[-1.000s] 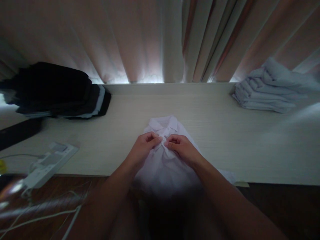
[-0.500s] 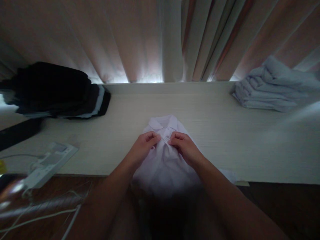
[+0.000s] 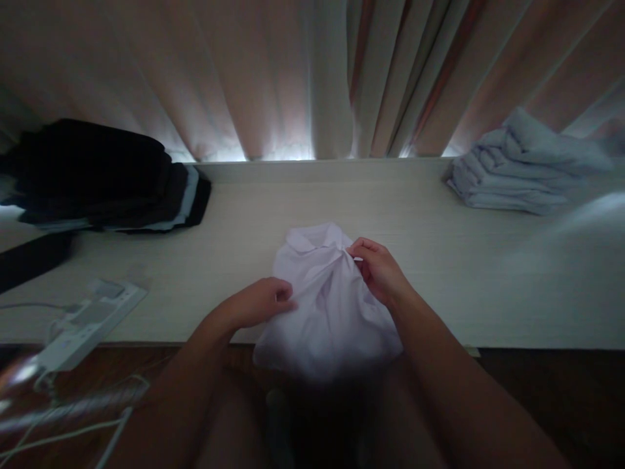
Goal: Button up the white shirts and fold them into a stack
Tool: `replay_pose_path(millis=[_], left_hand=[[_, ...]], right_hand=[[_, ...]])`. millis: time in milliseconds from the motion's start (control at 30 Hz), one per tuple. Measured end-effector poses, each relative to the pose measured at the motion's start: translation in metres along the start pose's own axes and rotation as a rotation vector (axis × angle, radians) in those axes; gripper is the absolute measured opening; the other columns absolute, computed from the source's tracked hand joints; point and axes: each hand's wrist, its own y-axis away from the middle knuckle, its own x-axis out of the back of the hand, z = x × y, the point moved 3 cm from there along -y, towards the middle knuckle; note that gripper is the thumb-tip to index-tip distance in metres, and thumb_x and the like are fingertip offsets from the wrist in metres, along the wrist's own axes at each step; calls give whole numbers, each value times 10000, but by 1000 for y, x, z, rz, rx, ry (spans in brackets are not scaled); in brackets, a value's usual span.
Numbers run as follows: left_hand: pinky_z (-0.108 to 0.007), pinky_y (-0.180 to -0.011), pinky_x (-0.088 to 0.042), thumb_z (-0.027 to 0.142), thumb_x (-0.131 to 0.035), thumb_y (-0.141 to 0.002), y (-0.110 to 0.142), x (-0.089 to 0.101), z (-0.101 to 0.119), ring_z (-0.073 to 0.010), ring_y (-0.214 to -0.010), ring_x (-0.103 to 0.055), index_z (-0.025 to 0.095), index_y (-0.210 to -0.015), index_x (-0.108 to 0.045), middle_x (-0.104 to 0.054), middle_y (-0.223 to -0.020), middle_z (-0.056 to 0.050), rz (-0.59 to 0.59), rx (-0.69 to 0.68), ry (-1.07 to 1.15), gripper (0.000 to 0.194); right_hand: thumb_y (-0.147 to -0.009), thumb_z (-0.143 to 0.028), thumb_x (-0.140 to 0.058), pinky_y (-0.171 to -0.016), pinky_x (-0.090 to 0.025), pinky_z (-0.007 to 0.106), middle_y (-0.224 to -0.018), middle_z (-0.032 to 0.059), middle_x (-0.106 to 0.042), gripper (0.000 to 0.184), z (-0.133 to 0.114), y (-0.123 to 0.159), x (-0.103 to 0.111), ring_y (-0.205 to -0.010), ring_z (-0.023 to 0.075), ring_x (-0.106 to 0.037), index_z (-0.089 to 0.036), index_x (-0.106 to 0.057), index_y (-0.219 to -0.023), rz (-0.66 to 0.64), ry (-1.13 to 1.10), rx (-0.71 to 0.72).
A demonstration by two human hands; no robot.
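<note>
A white collared shirt (image 3: 317, 312) lies in front of me, its collar pointing away and its lower part hanging over the near edge of the table. My right hand (image 3: 378, 267) pinches the cloth just below the collar on the right, pulling folds across the front. At the shirt's left side is my left hand (image 3: 268, 301), thumb and forefinger apart in a loose curve, fingertips by the cloth and no fabric visibly gripped. The buttons are too small to make out.
A stack of dark folded clothes (image 3: 97, 176) stands at the back left, and a pile of white folded clothes (image 3: 517, 163) at the back right. A white power strip (image 3: 92, 326) with cables lies at the left edge of the pale table (image 3: 390, 195). Curtains (image 3: 273, 78) hang behind.
My left hand has let go near the collar and moved left and down. My right hand has shifted slightly right and up, drawing the pinched cloth along.
</note>
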Motion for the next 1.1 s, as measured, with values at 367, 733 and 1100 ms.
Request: replay_pose_path(millis=[367, 733, 1100], left_hand=[[-268, -569, -303, 271, -589, -754, -3, -12, 12, -155, -611, -490, 204, -668, -590, -570, -681, 15, 49, -100, 69, 109], [-298, -623, -292, 294, -515, -818, 2, 8, 16, -196, -670, -515, 229, -805, -526, -565, -714, -1, 357, 199, -186, 66], [-329, -849, -461, 288, -547, -821, 1, -3, 28, -236, -981, -608, 210, -1096, -582, -674, -1097, -45, 309, 80, 348, 288]], right_hand=[[-647, -223, -734, -521, -356, 219, -651, -46, -529, 162, -12, -4, 6, -568, 88, -468, -202, -574, -668, 6, -53, 91], [-663, -290, -733, -515, -352, 238, -630, -45, -499, 215, -16, -10, 16, -554, 105, -456, -220, -530, -682, 65, -10, 137], [-673, -303, -753, -541, -367, 242, -661, -51, -544, 214, -14, -12, 16, -574, 107, -481, -226, -555, -704, 62, -35, 136]])
